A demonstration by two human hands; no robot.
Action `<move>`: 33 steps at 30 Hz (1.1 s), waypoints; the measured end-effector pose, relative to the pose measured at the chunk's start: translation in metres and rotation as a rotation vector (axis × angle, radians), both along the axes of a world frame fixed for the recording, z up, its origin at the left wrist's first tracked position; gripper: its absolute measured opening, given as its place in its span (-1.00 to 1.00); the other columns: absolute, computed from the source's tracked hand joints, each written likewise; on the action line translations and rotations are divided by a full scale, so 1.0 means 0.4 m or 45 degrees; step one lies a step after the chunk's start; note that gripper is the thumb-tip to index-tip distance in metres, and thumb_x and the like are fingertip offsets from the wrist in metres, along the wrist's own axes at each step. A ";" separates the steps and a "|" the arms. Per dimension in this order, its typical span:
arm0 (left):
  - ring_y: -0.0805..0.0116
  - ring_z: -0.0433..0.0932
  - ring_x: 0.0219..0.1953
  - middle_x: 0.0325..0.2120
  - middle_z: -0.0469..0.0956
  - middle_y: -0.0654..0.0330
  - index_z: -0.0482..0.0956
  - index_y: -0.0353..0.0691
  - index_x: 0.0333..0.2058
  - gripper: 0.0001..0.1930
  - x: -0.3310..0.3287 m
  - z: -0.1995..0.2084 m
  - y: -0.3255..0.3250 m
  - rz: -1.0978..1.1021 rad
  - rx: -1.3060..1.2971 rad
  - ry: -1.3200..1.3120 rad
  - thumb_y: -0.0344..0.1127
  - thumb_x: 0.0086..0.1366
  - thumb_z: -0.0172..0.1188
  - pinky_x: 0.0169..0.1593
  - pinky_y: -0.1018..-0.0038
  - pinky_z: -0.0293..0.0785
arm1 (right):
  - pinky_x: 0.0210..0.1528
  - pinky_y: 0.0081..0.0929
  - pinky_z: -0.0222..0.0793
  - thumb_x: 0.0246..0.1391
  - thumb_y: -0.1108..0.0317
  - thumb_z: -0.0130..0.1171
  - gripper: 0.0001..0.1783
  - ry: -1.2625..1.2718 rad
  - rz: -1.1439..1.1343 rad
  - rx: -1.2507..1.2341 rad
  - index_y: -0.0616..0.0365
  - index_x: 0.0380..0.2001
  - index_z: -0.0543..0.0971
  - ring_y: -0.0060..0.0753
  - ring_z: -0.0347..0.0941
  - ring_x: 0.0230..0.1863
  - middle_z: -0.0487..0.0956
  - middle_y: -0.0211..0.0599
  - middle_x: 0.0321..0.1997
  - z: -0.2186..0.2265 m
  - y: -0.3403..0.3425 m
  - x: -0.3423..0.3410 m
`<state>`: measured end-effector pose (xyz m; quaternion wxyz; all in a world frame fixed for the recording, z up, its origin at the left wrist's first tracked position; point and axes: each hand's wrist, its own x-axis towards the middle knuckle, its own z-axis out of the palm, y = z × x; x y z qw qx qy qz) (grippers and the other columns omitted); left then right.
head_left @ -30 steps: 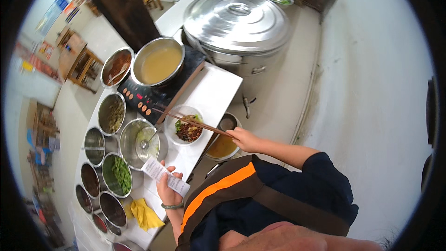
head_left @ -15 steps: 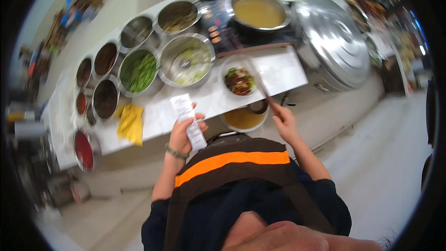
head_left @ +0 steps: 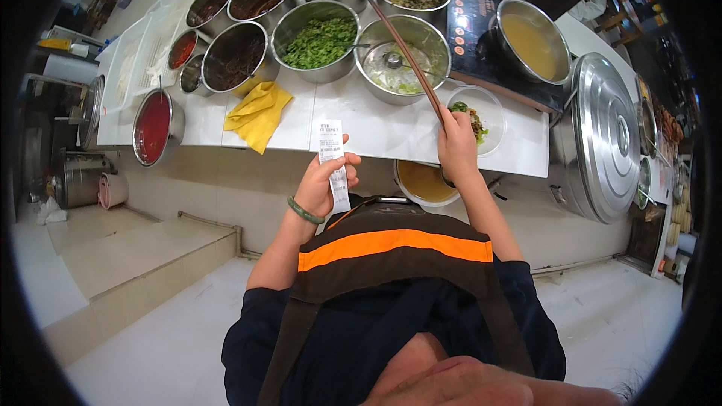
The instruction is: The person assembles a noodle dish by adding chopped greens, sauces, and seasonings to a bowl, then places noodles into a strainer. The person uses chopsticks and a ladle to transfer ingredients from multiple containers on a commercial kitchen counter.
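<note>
My left hand (head_left: 319, 189) is closed round a narrow white printed paper slip (head_left: 331, 152), held upright in front of the counter edge. My right hand (head_left: 458, 141) grips a pair of long brown chopsticks (head_left: 410, 60), which slant up and left over a steel bowl (head_left: 370, 84) of pale green chopped vegetables. A small ladle (head_left: 392, 60) rests in that bowl. Just right of my right hand stands a clear round bowl (head_left: 496, 124) with chopped greens and brown seasoning, partly hidden by my fingers. Below the counter edge, a container of yellowish liquid (head_left: 425, 182) sits partly behind my right wrist.
Several steel bowls line the white counter (head_left: 301, 109), one with chopped greens (head_left: 320, 43). A yellow cloth (head_left: 258, 114) hangs over the front edge near a bowl of red liquid (head_left: 153, 128). Right stand a pan of broth (head_left: 535, 46) on a black cooker and a large lidded pot (head_left: 605, 135).
The view has turned, so the counter lies differently in it. My right hand, with the chopsticks, has moved forward and left relative to the clear bowl. My left hand still holds the slip.
</note>
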<state>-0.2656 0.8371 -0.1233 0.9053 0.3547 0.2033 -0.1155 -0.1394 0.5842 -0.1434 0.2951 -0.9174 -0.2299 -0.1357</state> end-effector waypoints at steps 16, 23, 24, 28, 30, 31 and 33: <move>0.32 0.40 -0.38 -0.21 0.43 0.04 0.09 -0.31 0.21 -0.42 0.035 -0.006 0.208 -0.049 -0.448 -0.286 0.00 0.39 -0.38 -0.21 0.34 0.40 | -0.12 -0.35 0.31 -0.07 0.47 0.19 -0.84 -0.076 0.001 0.035 0.26 -0.36 0.54 -0.15 0.40 -0.16 0.46 -0.08 -0.22 0.039 0.149 -0.059; 0.33 0.39 -0.40 -0.21 0.43 0.03 0.10 -0.36 0.20 -0.32 0.057 -0.036 0.307 -0.028 -0.404 -0.371 0.14 0.39 -0.44 -0.21 0.34 0.41 | -0.33 -0.54 0.26 0.17 0.39 -0.01 -0.82 0.574 0.079 0.281 0.27 -0.43 0.49 -0.41 0.34 -0.44 0.44 -0.26 -0.50 -0.005 0.231 -0.168; 0.34 0.40 -0.40 -0.21 0.43 0.03 0.10 -0.36 0.20 -0.31 0.060 -0.041 0.320 -0.024 -0.412 -0.382 0.16 0.38 -0.44 -0.21 0.34 0.41 | -0.33 -0.54 0.26 0.17 0.39 0.00 -0.83 0.626 0.039 0.296 0.28 -0.41 0.48 -0.44 0.33 -0.45 0.44 -0.26 -0.50 -0.014 0.248 -0.179; 0.35 0.42 -0.38 -0.19 0.42 0.02 0.09 -0.36 0.20 -0.27 0.060 -0.050 0.355 -0.024 -0.372 -0.416 0.21 0.36 -0.46 -0.19 0.35 0.43 | -0.34 -0.60 0.27 0.14 0.45 0.03 -0.87 0.765 0.000 0.331 0.29 -0.31 0.49 -0.53 0.33 -0.46 0.46 -0.32 -0.47 -0.031 0.295 -0.194; 0.35 0.44 -0.37 -0.18 0.43 0.01 0.09 -0.36 0.20 -0.27 0.058 -0.050 0.366 -0.028 -0.370 -0.432 0.21 0.36 -0.46 -0.18 0.35 0.45 | -0.33 -0.62 0.29 0.10 0.50 0.05 -0.88 0.843 0.001 0.389 0.28 -0.28 0.50 -0.55 0.34 -0.44 0.46 -0.34 -0.42 -0.034 0.315 -0.193; 0.35 0.44 -0.36 -0.18 0.43 0.01 0.09 -0.36 0.20 -0.27 0.058 -0.050 0.370 -0.025 -0.367 -0.447 0.21 0.36 -0.46 -0.18 0.35 0.45 | -0.32 -0.61 0.30 0.08 0.50 0.06 -0.87 0.785 0.041 0.342 0.27 -0.28 0.50 -0.54 0.34 -0.44 0.46 -0.34 -0.41 -0.035 0.324 -0.191; 0.35 0.45 -0.35 -0.17 0.43 0.00 0.09 -0.36 0.20 -0.27 0.059 -0.050 0.375 -0.023 -0.369 -0.446 0.22 0.36 -0.46 -0.18 0.34 0.46 | -0.32 -0.61 0.31 0.06 0.51 0.08 -0.86 0.830 0.055 0.296 0.27 -0.27 0.50 -0.54 0.35 -0.44 0.45 -0.33 -0.39 -0.035 0.341 -0.188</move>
